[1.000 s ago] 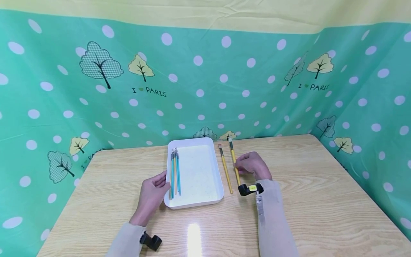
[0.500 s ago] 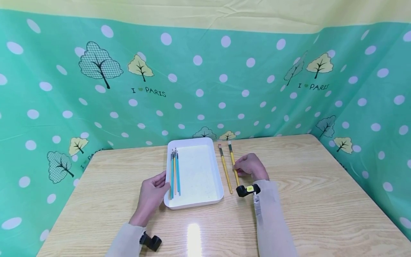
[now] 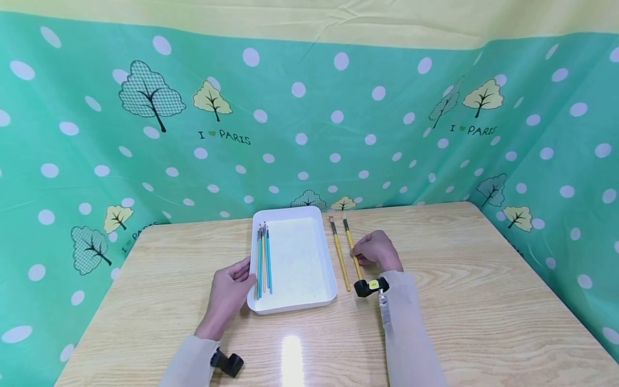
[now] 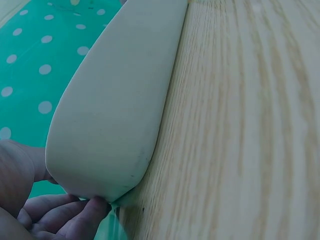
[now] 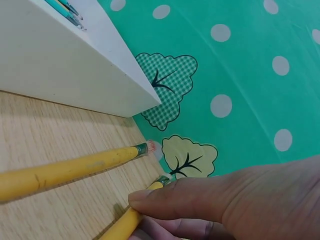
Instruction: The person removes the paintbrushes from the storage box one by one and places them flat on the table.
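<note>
A white tray [image 3: 300,269] stands on the table, several thin blue and orange paintbrushes [image 3: 263,260] lying lengthwise along its left side. My left hand [image 3: 228,293] holds the tray's left wall, thumb over the rim and fingers outside; the left wrist view shows those fingers [image 4: 75,215] against the outer wall [image 4: 110,110]. Right of the tray, a thick yellow paintbrush [image 3: 340,258] with a reddish tip lies on the wood. Beside it, my right hand [image 3: 379,250] pinches a second yellow paintbrush [image 3: 350,239] by its handle, pale bristles toward the back. Its lower end is partly hidden behind the wrist camera.
The wood-grain table [image 3: 483,301] extends to both sides and in front. A green dotted curtain [image 3: 309,123] with printed trees hangs along the table's back edge and sides. A black wrist camera [image 3: 369,287] sits at the right cuff, another [image 3: 228,364] at the left.
My right hand has shifted slightly left with its yellow paintbrush, whose bristle end has moved down and toward the other yellow paintbrush. The left hand and the tray stay where they were.
</note>
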Action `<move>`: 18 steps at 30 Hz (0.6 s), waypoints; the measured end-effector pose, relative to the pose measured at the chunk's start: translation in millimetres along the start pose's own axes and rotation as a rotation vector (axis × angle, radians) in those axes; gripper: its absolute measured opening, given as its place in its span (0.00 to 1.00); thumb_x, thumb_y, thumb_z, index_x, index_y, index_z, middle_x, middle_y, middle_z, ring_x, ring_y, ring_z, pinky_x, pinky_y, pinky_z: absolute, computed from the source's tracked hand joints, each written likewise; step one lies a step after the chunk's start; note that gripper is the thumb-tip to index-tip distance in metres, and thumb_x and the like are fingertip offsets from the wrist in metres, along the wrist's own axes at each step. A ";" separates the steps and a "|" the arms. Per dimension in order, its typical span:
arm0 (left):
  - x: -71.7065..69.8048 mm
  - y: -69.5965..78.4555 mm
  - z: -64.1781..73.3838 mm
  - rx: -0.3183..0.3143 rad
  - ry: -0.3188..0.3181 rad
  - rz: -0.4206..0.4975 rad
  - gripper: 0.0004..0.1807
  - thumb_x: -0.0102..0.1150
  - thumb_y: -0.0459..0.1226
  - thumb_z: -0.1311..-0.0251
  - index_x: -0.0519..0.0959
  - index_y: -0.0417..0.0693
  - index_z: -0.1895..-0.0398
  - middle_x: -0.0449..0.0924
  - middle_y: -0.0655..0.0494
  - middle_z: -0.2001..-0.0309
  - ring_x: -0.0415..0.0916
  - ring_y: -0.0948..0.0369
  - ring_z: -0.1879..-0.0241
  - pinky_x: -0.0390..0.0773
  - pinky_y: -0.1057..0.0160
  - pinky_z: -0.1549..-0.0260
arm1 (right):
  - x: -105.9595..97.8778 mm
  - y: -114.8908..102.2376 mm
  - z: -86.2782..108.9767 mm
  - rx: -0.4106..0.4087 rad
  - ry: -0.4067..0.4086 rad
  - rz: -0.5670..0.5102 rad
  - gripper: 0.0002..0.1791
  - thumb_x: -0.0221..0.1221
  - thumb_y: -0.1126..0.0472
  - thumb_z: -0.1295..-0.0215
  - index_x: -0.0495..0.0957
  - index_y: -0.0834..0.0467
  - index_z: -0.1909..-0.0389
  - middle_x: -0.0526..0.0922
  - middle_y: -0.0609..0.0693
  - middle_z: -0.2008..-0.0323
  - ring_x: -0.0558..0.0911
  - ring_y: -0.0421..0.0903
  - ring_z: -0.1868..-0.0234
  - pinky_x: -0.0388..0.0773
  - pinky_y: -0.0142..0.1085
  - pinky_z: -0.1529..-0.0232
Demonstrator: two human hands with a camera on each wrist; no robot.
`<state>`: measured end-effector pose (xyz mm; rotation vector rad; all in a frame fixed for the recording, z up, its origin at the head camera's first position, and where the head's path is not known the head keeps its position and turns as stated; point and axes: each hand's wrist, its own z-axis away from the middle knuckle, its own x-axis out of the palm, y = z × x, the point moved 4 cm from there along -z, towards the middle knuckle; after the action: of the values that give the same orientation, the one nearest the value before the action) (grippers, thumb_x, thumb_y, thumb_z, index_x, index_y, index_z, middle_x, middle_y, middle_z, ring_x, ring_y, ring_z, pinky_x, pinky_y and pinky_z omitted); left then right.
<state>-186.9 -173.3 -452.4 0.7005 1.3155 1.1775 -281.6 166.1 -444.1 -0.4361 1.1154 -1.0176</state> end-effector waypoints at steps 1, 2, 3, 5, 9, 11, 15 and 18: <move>0.1 0.0 0.0 -0.002 -0.001 -0.001 0.30 0.57 0.33 0.34 0.70 0.42 0.28 0.74 0.39 0.31 0.74 0.47 0.32 0.78 0.58 0.36 | -0.3 -0.1 0.4 -0.001 0.001 0.003 0.06 0.69 0.66 0.41 0.85 0.63 0.65 0.87 0.55 0.67 0.83 0.43 0.72 0.84 0.28 0.74; 0.2 0.0 -0.1 -0.002 -0.001 0.000 0.30 0.58 0.33 0.34 0.70 0.42 0.28 0.74 0.39 0.31 0.74 0.47 0.32 0.78 0.58 0.36 | -0.5 -0.1 0.7 0.001 0.003 0.007 0.06 0.70 0.66 0.41 0.85 0.63 0.65 0.87 0.55 0.67 0.83 0.43 0.72 0.83 0.28 0.74; 0.3 0.0 -0.2 -0.003 -0.001 0.000 0.30 0.58 0.33 0.34 0.70 0.42 0.28 0.74 0.40 0.30 0.74 0.47 0.31 0.78 0.58 0.36 | -0.6 -0.1 0.9 0.006 0.004 0.013 0.06 0.70 0.66 0.41 0.85 0.63 0.65 0.86 0.55 0.68 0.83 0.43 0.73 0.83 0.27 0.74; 0.4 -0.2 -0.1 -0.005 -0.001 -0.004 0.30 0.58 0.33 0.34 0.70 0.42 0.28 0.73 0.39 0.30 0.74 0.46 0.32 0.78 0.58 0.36 | -0.9 -0.1 1.2 0.014 0.005 0.030 0.06 0.70 0.65 0.41 0.84 0.63 0.66 0.86 0.54 0.69 0.82 0.43 0.73 0.81 0.27 0.75; 0.5 -0.6 -0.2 -0.002 0.001 -0.004 0.30 0.58 0.32 0.34 0.70 0.42 0.28 0.74 0.39 0.31 0.74 0.46 0.32 0.78 0.58 0.36 | -1.1 -0.1 1.0 0.039 0.006 0.040 0.06 0.70 0.65 0.40 0.84 0.63 0.66 0.86 0.53 0.71 0.82 0.42 0.75 0.80 0.27 0.76; 0.4 -0.7 -0.2 0.001 0.003 -0.006 0.30 0.58 0.32 0.34 0.70 0.42 0.28 0.74 0.39 0.31 0.74 0.47 0.32 0.78 0.58 0.36 | -1.0 0.2 0.5 0.043 0.003 0.039 0.06 0.70 0.65 0.40 0.84 0.63 0.66 0.86 0.53 0.73 0.82 0.42 0.76 0.81 0.27 0.76; 0.2 -0.4 -0.1 0.002 0.003 -0.006 0.30 0.58 0.32 0.34 0.70 0.42 0.28 0.74 0.39 0.31 0.75 0.47 0.32 0.79 0.58 0.36 | -1.2 0.2 0.3 0.039 0.004 0.037 0.05 0.70 0.66 0.40 0.84 0.63 0.66 0.86 0.53 0.74 0.82 0.41 0.77 0.82 0.28 0.77; 0.1 0.0 0.2 -0.001 0.003 -0.008 0.30 0.58 0.32 0.34 0.70 0.42 0.28 0.74 0.39 0.31 0.75 0.46 0.32 0.79 0.58 0.36 | -1.2 0.0 0.5 0.039 0.004 0.039 0.05 0.70 0.66 0.40 0.84 0.63 0.67 0.86 0.53 0.73 0.82 0.42 0.77 0.82 0.28 0.76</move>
<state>-186.7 -173.2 -452.4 0.6926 1.3189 1.1733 -281.3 167.0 -443.3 -0.3797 1.1021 -1.0054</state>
